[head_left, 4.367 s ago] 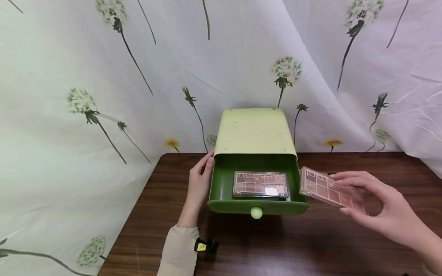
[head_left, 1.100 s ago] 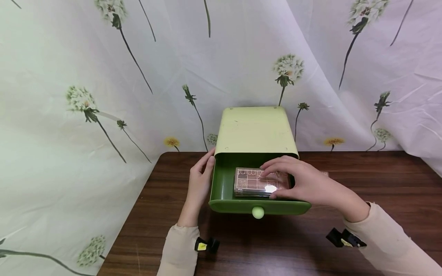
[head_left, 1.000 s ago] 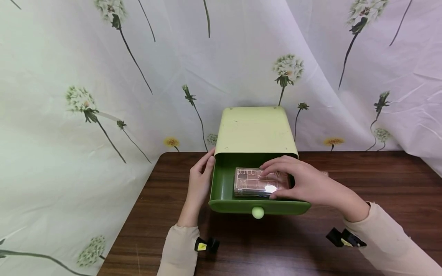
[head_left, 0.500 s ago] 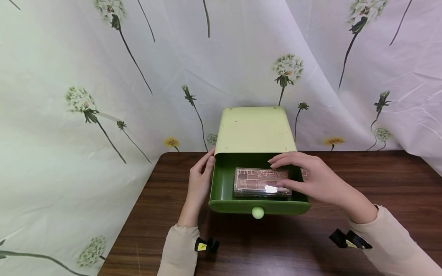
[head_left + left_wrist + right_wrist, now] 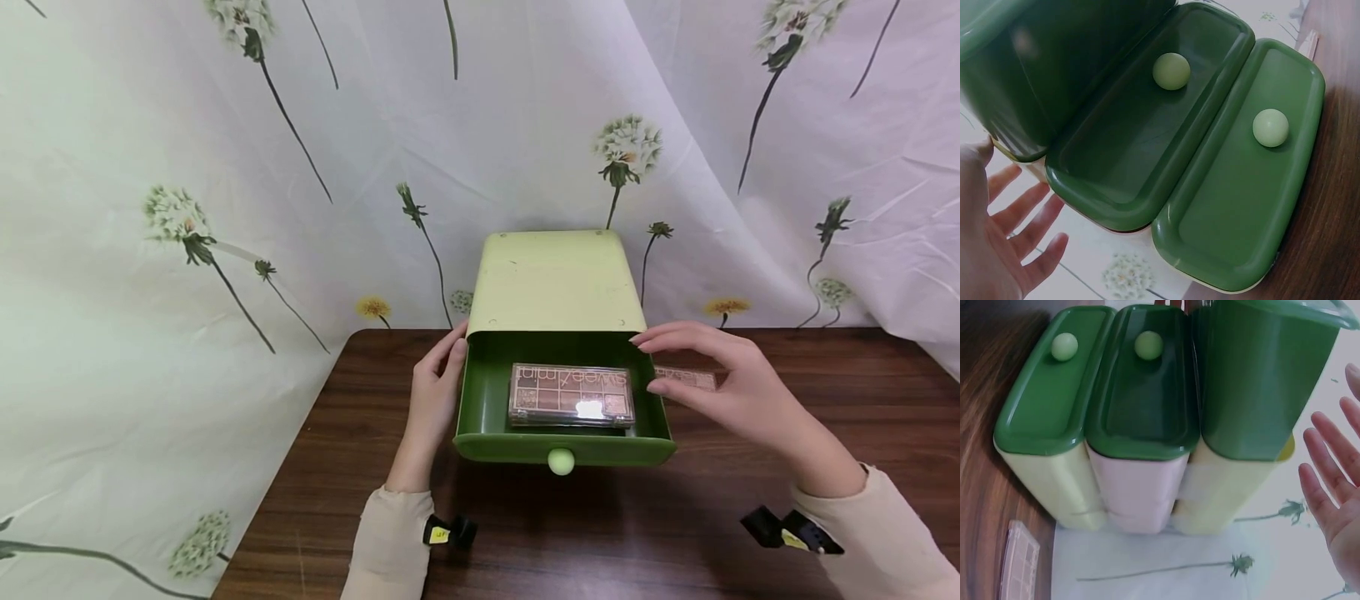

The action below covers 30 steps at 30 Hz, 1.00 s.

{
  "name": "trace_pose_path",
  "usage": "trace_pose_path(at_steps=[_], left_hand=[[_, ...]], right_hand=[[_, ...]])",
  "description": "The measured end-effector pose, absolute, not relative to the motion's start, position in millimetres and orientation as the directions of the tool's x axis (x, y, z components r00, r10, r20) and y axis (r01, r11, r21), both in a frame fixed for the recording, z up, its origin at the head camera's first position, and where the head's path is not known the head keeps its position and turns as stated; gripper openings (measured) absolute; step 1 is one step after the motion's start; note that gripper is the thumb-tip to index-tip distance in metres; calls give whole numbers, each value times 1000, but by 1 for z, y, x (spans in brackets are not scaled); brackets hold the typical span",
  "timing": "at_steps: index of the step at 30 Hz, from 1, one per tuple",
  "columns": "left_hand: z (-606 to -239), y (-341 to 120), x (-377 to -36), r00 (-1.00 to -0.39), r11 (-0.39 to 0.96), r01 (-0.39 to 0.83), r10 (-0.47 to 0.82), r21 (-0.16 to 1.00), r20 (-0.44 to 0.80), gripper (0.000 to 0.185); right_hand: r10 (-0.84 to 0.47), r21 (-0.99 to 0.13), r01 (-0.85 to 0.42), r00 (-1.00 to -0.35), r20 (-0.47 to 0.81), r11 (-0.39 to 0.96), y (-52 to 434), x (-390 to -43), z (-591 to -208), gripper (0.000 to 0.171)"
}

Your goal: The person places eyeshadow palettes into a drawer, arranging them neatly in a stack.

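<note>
A small cabinet (image 5: 555, 279) with a pale yellow-green top stands on the table, its upper green drawer (image 5: 517, 450) pulled out. Flat in that drawer lies a clear-lidded eyeshadow palette (image 5: 573, 396), apparently on top of another. My left hand (image 5: 433, 396) rests against the cabinet's left side, fingers extended in the left wrist view. Just right of the drawer is my right hand (image 5: 738, 387), thumb and fingers spread apart and holding nothing. Partly behind it, another eyeshadow palette (image 5: 693, 380) lies on the table; the right wrist view shows this palette (image 5: 1019, 565) beside the cabinet.
Below the pulled-out drawer, the wrist views show a closed middle drawer (image 5: 1141, 412) and a closed bottom drawer (image 5: 1047, 419), each with a round pale knob. A dandelion-print cloth (image 5: 525, 150) hangs behind the dark wooden table (image 5: 337, 467).
My right hand carried a palette over the drawer, set it on the one inside, let go and drew back to the right. My left hand stays at the cabinet's side.
</note>
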<state>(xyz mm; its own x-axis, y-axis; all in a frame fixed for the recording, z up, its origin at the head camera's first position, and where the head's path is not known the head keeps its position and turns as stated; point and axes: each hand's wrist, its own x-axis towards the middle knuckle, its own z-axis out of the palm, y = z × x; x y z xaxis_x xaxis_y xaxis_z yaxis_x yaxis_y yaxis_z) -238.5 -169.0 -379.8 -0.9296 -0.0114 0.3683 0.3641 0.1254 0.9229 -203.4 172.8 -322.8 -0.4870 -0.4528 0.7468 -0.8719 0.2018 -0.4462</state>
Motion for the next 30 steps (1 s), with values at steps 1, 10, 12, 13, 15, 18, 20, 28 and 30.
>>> trace_pose_path(at_steps=[1,10,12,13,15,18,20,28,30], left_hand=[[-380,-169,-239,-930,126,363,-13,923,368,39],[-381,-169,-241,-929,130,365,-14,922,370,39],[-381,-169,-241,-929,134,366,-16,921,371,39],[-381,-169,-241,-928,138,366,-18,921,371,39],[-381,-169,-241,-929,140,364,-20,921,370,39],[-381,-169,-240,-928,143,365,-21,920,371,39],[-381,-169,-240,-929,143,364,-21,920,370,39],[-382,-169,-239,-929,136,363,-24,922,369,39],[-381,-169,-239,-929,137,363,-25,922,370,39]], right_hand=[[-444,-454,-866,-499,744,210,175,-203,-323,40],[-369,-550,-751,-660,655,366,195,-195,-325,51],[-358,-533,-752,-656,665,388,199,-197,-329,52],[-351,-533,-748,-660,664,397,201,-198,-330,52],[-340,-519,-749,-655,674,412,205,-201,-335,53],[-325,-526,-729,-674,663,438,211,-205,-342,52],[-316,-534,-711,-692,650,458,214,-209,-346,49],[-263,-616,-556,-822,505,558,226,-223,-365,37],[-267,-625,-532,-840,471,571,229,-226,-369,35]])
